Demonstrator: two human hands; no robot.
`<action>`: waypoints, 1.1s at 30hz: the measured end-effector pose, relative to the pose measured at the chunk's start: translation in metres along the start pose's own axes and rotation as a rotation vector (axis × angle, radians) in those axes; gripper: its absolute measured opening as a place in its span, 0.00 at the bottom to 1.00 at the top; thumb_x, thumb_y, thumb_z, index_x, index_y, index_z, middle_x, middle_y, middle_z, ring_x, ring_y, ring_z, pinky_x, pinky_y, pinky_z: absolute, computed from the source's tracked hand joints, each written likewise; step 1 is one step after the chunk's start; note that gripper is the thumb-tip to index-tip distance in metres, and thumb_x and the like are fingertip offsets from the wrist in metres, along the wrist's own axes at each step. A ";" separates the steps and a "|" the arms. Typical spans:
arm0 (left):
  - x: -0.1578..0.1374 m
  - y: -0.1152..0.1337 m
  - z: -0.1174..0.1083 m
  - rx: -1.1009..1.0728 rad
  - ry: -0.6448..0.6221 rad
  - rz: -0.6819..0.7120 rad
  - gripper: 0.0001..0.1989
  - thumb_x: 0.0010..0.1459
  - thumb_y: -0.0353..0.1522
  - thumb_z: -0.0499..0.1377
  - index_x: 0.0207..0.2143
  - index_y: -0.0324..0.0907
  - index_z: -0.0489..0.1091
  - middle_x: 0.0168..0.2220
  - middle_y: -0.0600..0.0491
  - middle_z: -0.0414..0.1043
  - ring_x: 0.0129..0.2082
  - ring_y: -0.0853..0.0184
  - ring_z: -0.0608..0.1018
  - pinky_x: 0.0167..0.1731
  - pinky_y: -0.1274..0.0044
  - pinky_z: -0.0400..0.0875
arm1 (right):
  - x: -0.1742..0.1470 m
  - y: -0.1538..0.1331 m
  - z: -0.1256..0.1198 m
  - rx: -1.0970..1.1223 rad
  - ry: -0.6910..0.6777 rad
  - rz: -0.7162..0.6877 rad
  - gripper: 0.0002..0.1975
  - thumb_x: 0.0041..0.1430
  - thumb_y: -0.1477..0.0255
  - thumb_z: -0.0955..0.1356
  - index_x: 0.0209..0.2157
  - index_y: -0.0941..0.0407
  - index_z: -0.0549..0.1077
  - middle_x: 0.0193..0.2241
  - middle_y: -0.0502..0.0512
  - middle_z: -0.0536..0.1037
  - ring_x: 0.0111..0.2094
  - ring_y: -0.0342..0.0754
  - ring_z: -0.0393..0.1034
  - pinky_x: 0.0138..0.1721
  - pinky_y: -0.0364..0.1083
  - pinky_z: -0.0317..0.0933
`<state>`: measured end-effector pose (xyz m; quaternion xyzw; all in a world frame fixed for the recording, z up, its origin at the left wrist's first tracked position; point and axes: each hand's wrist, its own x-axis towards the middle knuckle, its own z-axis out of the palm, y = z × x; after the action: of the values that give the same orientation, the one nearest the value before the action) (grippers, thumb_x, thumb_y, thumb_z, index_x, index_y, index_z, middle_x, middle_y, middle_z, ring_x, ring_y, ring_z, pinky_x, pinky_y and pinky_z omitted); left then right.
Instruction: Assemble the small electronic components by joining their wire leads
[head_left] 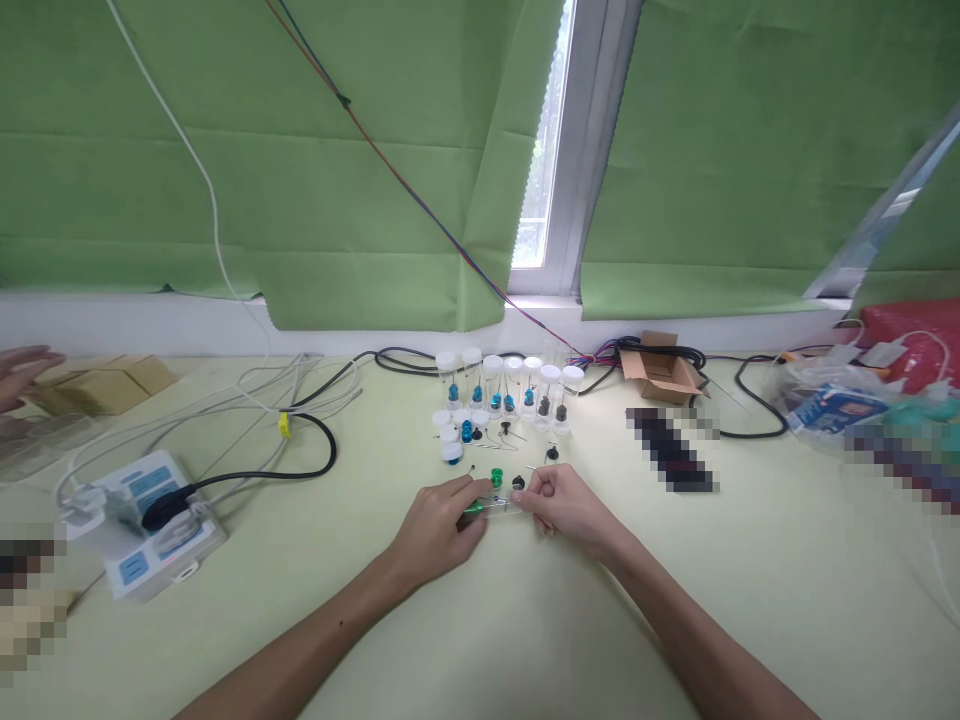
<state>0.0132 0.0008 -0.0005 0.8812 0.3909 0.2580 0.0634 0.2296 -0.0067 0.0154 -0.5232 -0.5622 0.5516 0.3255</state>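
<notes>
My left hand (442, 520) is closed around a clear tube (506, 513) that lies level just above or on the table. At the tube's left end shows a green part (474, 508), and thin metal pieces are seen along it. My right hand (562, 508) pinches at the tube's right end; what is between its fingertips is too small to make out. Just beyond my hands stand a green spool-shaped piece (496, 478) and a black one (518, 483). Another black piece (553, 453) with a thin wire sits past my right hand.
Several white-capped clear tubes (493, 368) with blue or dark pieces inside stand behind. A power strip (161, 475) with cables lies left, a small open carton (661, 382) back right, a plastic bag (832, 400) far right. Another person's hand (22, 372) is near cardboard boxes (105, 385).
</notes>
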 end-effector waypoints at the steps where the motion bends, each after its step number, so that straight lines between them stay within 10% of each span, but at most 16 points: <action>1: 0.000 0.000 0.000 -0.006 0.001 -0.005 0.17 0.53 0.25 0.53 0.46 0.44 0.69 0.30 0.54 0.72 0.27 0.68 0.73 0.26 0.78 0.63 | 0.000 -0.001 0.000 0.004 -0.007 -0.008 0.21 0.50 0.56 0.73 0.21 0.56 0.65 0.11 0.46 0.68 0.15 0.40 0.59 0.19 0.40 0.52; 33: 0.000 0.000 0.000 -0.047 0.040 0.013 0.16 0.54 0.25 0.53 0.44 0.44 0.71 0.28 0.55 0.72 0.25 0.69 0.73 0.26 0.79 0.65 | -0.001 0.002 -0.004 0.075 -0.158 -0.103 0.19 0.54 0.56 0.70 0.23 0.55 0.64 0.13 0.44 0.68 0.15 0.40 0.62 0.21 0.40 0.57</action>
<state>0.0129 0.0009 -0.0004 0.8767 0.3802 0.2852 0.0746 0.2337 -0.0064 0.0142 -0.4360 -0.5914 0.5942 0.3274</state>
